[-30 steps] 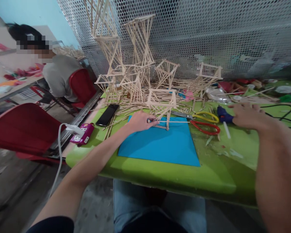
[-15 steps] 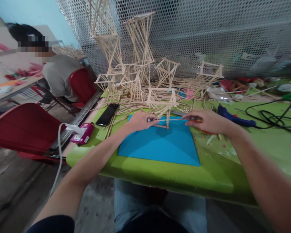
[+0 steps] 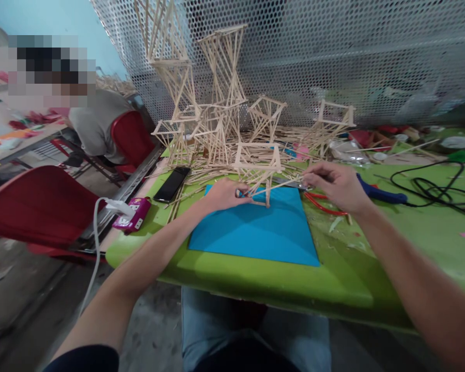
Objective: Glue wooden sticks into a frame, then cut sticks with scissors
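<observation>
Head view, centre of frame. Left hand [image 3: 225, 193]: grip closed to a fingertip pinch on the left end of a thin wooden stick [image 3: 279, 185]. Right hand [image 3: 335, 186]: grip likewise pinched shut on the stick's right end. The stick spans the gap between the two hands, right end slightly higher, held just above the far edge of the blue sheet [image 3: 256, 232] and crossing in front of a small stick frame [image 3: 258, 157] that stands at that edge. The blue sheet lies flat on the green surface [image 3: 333, 292]. Taller stick towers [image 3: 220, 77] and loose sticks crowd behind the frame, against the perforated mesh wall [image 3: 333, 51]. Right of centre: red-handled scissors [image 3: 327, 209] partly under the right hand, blue glue gun [image 3: 382, 195] just beyond the wrist, black cable [image 3: 437, 192] further right. Left of the sheet: black phone [image 3: 171, 183], pink power strip [image 3: 132, 214]. Upper left: another person in a grey top [image 3: 96, 124], seated; a red chair [image 3: 34, 206] below.
</observation>
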`<state>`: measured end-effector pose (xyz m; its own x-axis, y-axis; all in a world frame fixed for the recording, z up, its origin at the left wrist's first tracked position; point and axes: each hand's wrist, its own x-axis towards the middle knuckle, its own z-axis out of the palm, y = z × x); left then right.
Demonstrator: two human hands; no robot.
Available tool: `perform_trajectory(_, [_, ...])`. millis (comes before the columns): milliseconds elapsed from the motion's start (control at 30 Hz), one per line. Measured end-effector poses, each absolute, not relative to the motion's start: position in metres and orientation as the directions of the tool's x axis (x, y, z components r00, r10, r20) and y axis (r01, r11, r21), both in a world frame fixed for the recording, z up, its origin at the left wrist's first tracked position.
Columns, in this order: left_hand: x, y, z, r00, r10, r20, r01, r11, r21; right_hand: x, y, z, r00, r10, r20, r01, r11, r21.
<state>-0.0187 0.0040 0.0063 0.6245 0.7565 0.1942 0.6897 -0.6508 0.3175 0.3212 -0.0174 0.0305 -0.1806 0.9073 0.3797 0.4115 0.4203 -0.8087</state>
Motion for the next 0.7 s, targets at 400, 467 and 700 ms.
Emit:
perform_trajectory(400, [-0.020, 0.008, 0.004, 0.620, 0.769, 0.156, 0.673, -0.623, 0.399, 0.334, -0.028, 0.045, -0.074, 0.736, 0.673, 0.298, 0.660, -0.690])
perform_trajectory(467, [-0.021, 0.008, 0.007, 0.633, 0.761, 0.142, 0.637, -0.616, 0.463, 0.328, -0.032, 0.045, -0.183, 0.754, 0.631, 0.360, 0.648, -0.671])
perform_trajectory(700, [-0.025, 0.010, 0.009, 0.667, 0.736, 0.115, 0.563, -0.599, 0.569, 0.332, -0.025, 0.044, -0.438, 0.855, 0.278, 0.497, 0.488, -0.718])
